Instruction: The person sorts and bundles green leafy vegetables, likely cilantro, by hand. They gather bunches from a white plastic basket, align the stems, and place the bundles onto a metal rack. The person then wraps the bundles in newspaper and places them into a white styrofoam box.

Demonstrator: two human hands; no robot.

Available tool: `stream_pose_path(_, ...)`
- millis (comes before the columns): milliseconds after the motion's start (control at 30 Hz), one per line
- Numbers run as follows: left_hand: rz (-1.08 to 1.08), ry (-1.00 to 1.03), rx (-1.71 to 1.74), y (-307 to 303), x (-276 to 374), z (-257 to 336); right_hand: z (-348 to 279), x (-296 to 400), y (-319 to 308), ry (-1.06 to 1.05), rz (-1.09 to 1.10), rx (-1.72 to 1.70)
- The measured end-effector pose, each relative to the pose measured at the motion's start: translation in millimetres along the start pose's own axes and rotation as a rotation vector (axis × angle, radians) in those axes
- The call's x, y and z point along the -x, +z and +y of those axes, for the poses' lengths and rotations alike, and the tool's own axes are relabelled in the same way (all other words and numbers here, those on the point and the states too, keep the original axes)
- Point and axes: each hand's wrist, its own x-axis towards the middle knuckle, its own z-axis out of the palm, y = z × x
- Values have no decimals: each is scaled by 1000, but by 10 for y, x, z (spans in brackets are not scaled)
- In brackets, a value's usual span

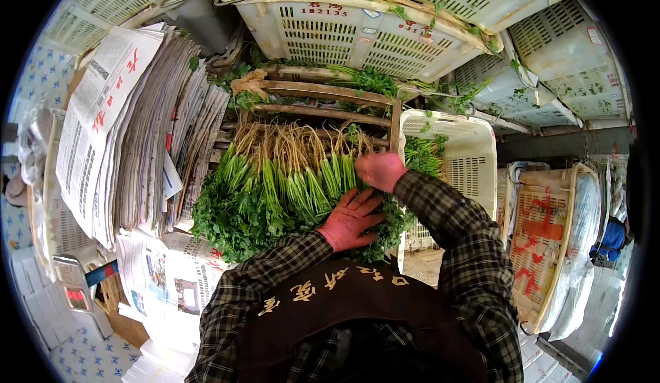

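A row of coriander bunches lies before me on a wooden slatted rack. Their brown roots point away from me and the dark green leaves towards me. My left hand, in a pink glove, lies flat with fingers spread over the stems and leaves at the row's right end. Just beyond it, my right hand, also gloved in pink and slightly blurred, is curled beside the stems and roots of the last bunch. Its fingertips are hidden, so whether it grips any stems is unclear.
Stacked newspapers rise at the left, above a digital scale. A white plastic crate with more greens stands right of the rack. Large slotted crates line the back. Another crate with red marks stands far right.
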Motion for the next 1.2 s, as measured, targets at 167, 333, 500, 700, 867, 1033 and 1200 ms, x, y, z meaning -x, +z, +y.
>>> stream_pose_path(167, -27, 19, -141, 386, 212, -165, 154, -546, -410, 134, 361, -338)
stream_pose_path(333, -108, 30, -161, 570, 204, -253, 65, -1062, -274, 89, 269, -269)
stream_pose_path(500, -88, 7, -164, 514, 229, -227, -83, -954, -726, 82, 529, -739)
stream_pose_path(700, 7, 30, -165, 621, 209, -256, -390, -67, -318, -207, -478, 453)
stream_pose_path(867, 26, 39, -239, 597, 217, -228, -673, -705, -785, -316, 474, -450)
stream_pose_path(1033, 133, 90, 6, 341, 359, -150, -2081, -555, 203, -744, -21, 142)
stream_pose_path(1200, 532, -85, 74, -920, 1123, 146, -1492, -193, 412, -782, 121, 289)
